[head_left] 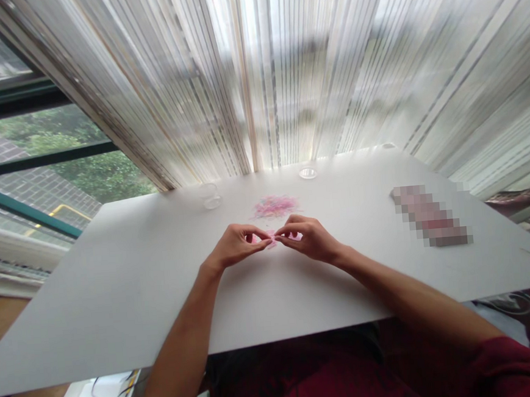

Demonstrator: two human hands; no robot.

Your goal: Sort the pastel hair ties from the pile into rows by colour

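Observation:
Both hands are close together over the middle of the white table, their fingertips nearly touching. My left hand is closed in a pinch, thumb against forefinger. My right hand is pinched the same way, facing it. Small pink pieces show at and just beneath the fingertips; what each hand grips is too small to make out. Just beyond the hands lies a loose pile of thin pink and pale multicoloured pieces.
On the white table a clear round container stands at the back left of the pile, and a clear round lid or dish lies at the back right. A blurred-out oblong object lies on the right. A striped curtain hangs behind.

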